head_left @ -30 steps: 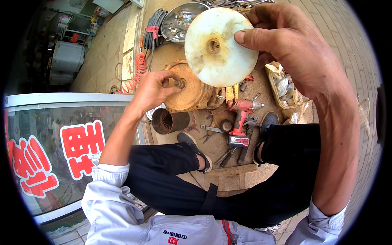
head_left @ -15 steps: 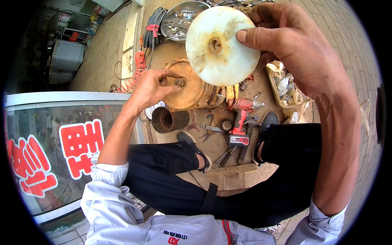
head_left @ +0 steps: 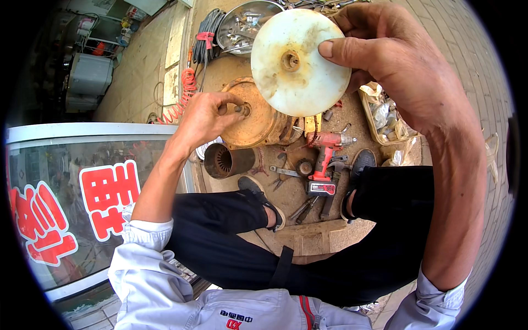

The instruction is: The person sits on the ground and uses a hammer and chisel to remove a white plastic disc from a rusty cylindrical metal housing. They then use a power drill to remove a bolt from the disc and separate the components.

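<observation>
We see the rusty orange pump housing (head_left: 258, 118) lying on the dirty work board (head_left: 308, 220), with our left hand (head_left: 206, 118) laid on its face, fingers curled around the small central shaft stub (head_left: 240, 109). Above it, raised toward the camera, our right hand (head_left: 396, 60) grips the stained white disc (head_left: 300, 61) by its right edge, thumb pressed on the face. Near the housing lie a dark ribbed cylinder (head_left: 225, 161) and a red cordless impact wrench (head_left: 324, 159). A metal bowl (head_left: 242, 27) of parts sits beyond.
</observation>
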`<control>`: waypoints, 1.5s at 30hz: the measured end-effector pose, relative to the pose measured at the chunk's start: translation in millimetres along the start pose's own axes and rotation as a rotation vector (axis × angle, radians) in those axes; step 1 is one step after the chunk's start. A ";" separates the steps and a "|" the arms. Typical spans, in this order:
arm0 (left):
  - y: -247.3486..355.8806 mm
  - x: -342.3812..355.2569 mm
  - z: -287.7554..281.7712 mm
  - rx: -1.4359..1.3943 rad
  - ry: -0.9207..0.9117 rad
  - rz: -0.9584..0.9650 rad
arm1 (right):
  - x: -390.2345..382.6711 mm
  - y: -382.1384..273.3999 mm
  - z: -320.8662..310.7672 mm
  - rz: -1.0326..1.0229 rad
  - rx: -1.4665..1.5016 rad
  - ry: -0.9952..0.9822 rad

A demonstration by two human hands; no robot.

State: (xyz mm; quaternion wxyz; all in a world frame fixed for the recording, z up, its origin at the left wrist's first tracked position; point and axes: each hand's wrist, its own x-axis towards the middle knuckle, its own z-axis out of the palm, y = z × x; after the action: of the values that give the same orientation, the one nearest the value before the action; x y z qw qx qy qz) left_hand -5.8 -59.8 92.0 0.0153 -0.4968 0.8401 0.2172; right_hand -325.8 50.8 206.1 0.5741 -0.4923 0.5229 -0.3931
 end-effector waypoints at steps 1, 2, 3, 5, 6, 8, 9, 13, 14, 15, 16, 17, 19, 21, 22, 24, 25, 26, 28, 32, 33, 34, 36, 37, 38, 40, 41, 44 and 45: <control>1.8 0.6 -1.0 0.009 -0.010 -0.025 | -1.0 -0.6 2.4 -0.009 -0.046 0.019; 2.7 1.0 -1.2 0.018 -0.020 -0.051 | -1.9 -1.0 4.8 -0.016 -0.092 0.038; 2.6 0.2 -0.9 0.000 -0.020 -0.045 | -4.4 -0.2 12.5 -0.038 -0.175 0.077; 2.0 -1.6 -0.4 -0.035 -0.021 -0.033 | -4.5 2.1 17.5 -0.068 -0.257 0.114; 1.1 -2.2 -0.8 -0.025 -0.028 -0.036 | -3.9 3.0 17.8 -0.076 -0.257 0.112; -1.1 -3.4 -2.1 -0.002 -0.043 -0.045 | -1.3 2.7 14.2 -0.047 -0.182 0.069; 0.1 -1.8 -1.8 0.001 -0.036 -0.023 | 0.3 -1.1 6.6 -0.008 -0.113 0.038; 1.6 1.8 -0.5 -0.011 -0.026 -0.002 | 1.1 -2.0 -2.2 0.028 -0.039 0.008; 1.8 2.7 -0.2 -0.021 -0.028 -0.011 | 0.7 -1.3 -2.9 0.022 -0.040 0.010; 1.0 1.0 -0.3 -0.043 -0.030 -0.015 | 1.9 1.2 -2.0 0.007 -0.039 0.008; 1.1 -0.8 -0.7 -0.065 -0.031 -0.017 | 1.5 2.9 1.1 -0.015 -0.083 0.023; 1.0 -2.1 -1.0 -0.087 -0.033 -0.020 | 1.2 4.6 4.2 -0.037 -0.126 0.039; -3.2 -1.2 -8.6 -0.196 -0.050 -0.056 | -5.4 2.9 14.3 -0.085 -0.254 0.097; -10.7 -0.7 -18.5 -0.340 -0.039 -0.066 | -6.4 5.2 15.8 -0.115 -0.277 0.122; -15.0 -0.6 -23.7 -0.430 -0.020 -0.057 | -5.8 5.0 12.2 -0.098 -0.236 0.103; -23.0 -0.1 -29.9 -0.598 0.029 -0.044 | -3.3 1.3 -1.6 -0.037 -0.125 0.040; -24.4 0.5 -30.5 -0.663 0.017 -0.089 | -4.3 0.4 -2.0 -0.026 -0.123 0.044; -23.9 1.0 -31.0 -0.727 0.005 -0.134 | -5.6 -0.5 -2.3 -0.015 -0.120 0.049; -24.9 -0.4 -29.7 -0.821 -0.046 -0.184 | -7.4 2.8 8.6 -0.044 -0.175 0.093; -24.6 -1.8 -25.6 -1.016 -0.190 -0.235 | -2.4 3.9 -7.7 -0.013 -0.051 -0.013; -25.8 -1.6 -22.8 -1.043 -0.209 -0.243 | -3.2 1.7 -7.7 -0.008 -0.080 -0.008; -26.2 -1.4 -20.8 -1.071 -0.227 -0.251 | -4.0 -0.9 -7.3 0.005 -0.101 0.000; -24.5 0.8 -19.0 -1.100 -0.239 -0.252 | -5.9 -7.4 -6.1 0.035 -0.134 0.018; -23.8 2.1 -18.4 -1.115 -0.244 -0.251 | -6.3 -7.2 -2.7 0.020 -0.173 0.040; -23.6 2.8 -17.5 -1.151 -0.257 -0.257 | -7.1 -7.0 0.4 0.009 -0.213 0.062; -25.4 -0.6 -19.9 -1.214 -0.269 -0.280 | -4.9 1.5 9.0 -0.060 -0.290 0.091; -27.0 -2.0 -23.4 -1.228 -0.280 -0.282 | -2.7 3.0 10.8 -0.081 -0.306 0.094; -30.5 -0.5 -25.6 -1.257 -0.318 -0.269 | 1.6 4.0 5.1 -0.051 -0.254 0.085; -33.0 -0.5 -25.1 -1.248 -0.314 -0.265 | 6.5 11.2 5.2 -0.056 -0.242 0.105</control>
State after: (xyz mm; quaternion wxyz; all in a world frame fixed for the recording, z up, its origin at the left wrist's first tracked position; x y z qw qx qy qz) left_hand 27.0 -82.6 103.3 -0.1264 -0.4742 0.4758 0.7299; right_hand -320.4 47.6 193.6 0.4710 -0.5513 0.5819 -0.3684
